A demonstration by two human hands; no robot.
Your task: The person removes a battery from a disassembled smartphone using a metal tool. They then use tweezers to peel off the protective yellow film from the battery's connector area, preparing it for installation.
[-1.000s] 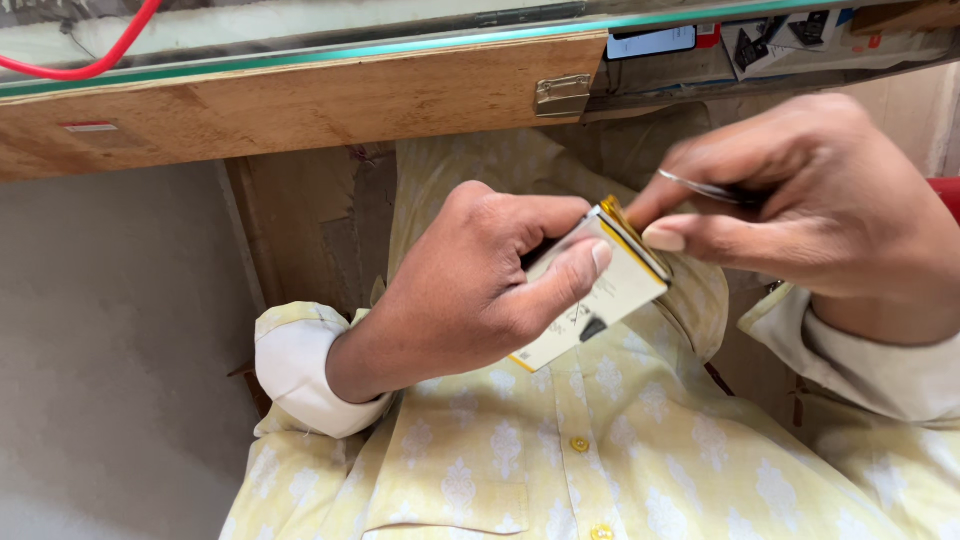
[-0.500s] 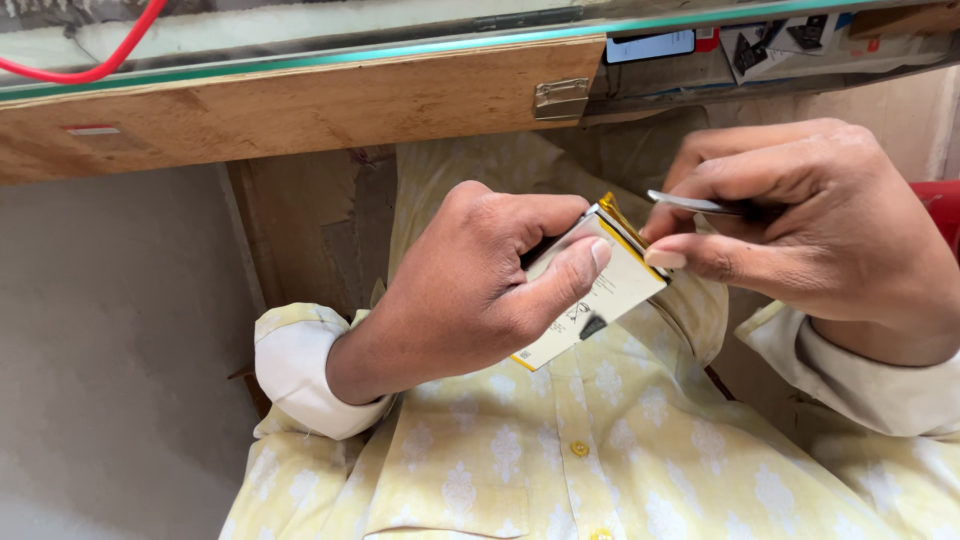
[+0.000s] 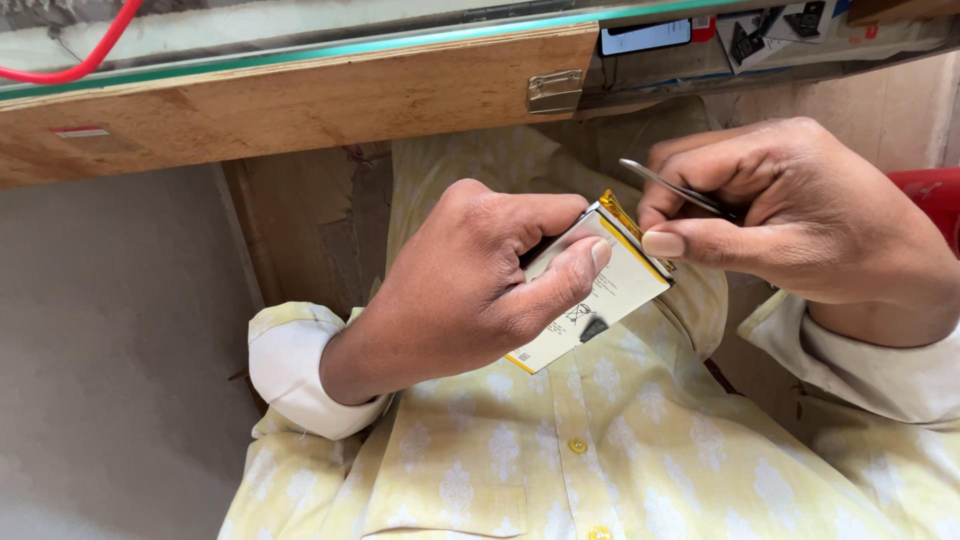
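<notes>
Flat battery pack [image 3: 598, 300]: smooth matt white label, glossy yellow film edging. Thin tool [image 3: 672, 187]: bare shiny metal. Shirt [image 3: 560, 470]: soft pale yellow cloth, woven white motifs, plastic-looking buttons. Tabletop [image 3: 300, 100]: rough raw plywood edge, glossy glass on top, dull metal hinge [image 3: 555, 90]. Red cable [image 3: 90, 60]: smooth plastic sheath.

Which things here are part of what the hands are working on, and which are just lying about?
In use:
left hand gripping the flat white battery
right hand pinching the metal tweezers

Lying about:
red cable
wooden counter edge with its metal hinge
small dark parts on the shelf
</notes>
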